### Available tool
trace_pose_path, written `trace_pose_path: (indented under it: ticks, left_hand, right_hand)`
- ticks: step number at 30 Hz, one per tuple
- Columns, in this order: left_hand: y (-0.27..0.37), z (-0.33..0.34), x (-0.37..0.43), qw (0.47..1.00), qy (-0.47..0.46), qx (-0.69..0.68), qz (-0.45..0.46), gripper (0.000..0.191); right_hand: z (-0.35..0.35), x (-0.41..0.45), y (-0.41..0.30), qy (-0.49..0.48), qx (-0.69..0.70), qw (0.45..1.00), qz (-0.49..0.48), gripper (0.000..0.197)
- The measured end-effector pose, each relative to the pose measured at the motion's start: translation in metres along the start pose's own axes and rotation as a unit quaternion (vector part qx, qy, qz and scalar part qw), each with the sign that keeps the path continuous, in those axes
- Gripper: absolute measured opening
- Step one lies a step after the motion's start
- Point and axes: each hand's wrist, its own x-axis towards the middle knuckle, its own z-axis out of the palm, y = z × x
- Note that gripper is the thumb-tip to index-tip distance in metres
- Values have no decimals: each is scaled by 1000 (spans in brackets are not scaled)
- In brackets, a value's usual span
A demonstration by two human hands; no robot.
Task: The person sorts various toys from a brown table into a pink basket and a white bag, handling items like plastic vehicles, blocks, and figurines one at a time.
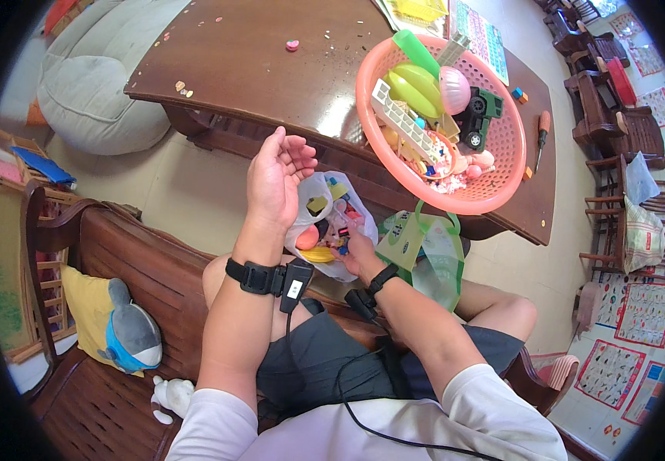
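My left hand is raised, palm up with its fingers half curled and nothing in it, in front of the wooden table's near edge. My right hand reaches into a white plastic bag of small toys, its fingers at small dark and blue pieces; whether it grips one is unclear. A yellow toy banana and an orange-pink ball lie in the bag. On the table, a pink perforated plastic basket holds a green toy truck, a green toy and other toys.
The brown wooden table carries a screwdriver, small blocks and crumbs. A green and white bag stands right of the white bag. Left are a wooden bench, a plush-faced pillow and a grey beanbag.
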Motion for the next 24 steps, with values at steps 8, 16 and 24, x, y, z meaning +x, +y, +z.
trace_pose_path:
  ticks: [8,16,24]
  left_hand:
    - [-4,5,0,997,-34,64,-18,28]
    - [-22,20,-31,886,-282,358,-83,29]
    - [-45,42,-58,899,-318,290,-78,20]
  right_hand:
    - [6,-40,-23,24,-75,997,-24,31]
    - [13,-153,-79,-149,-10,961,-231,24]
    - [24,-210,-100,-109,-34,938,-326,29]
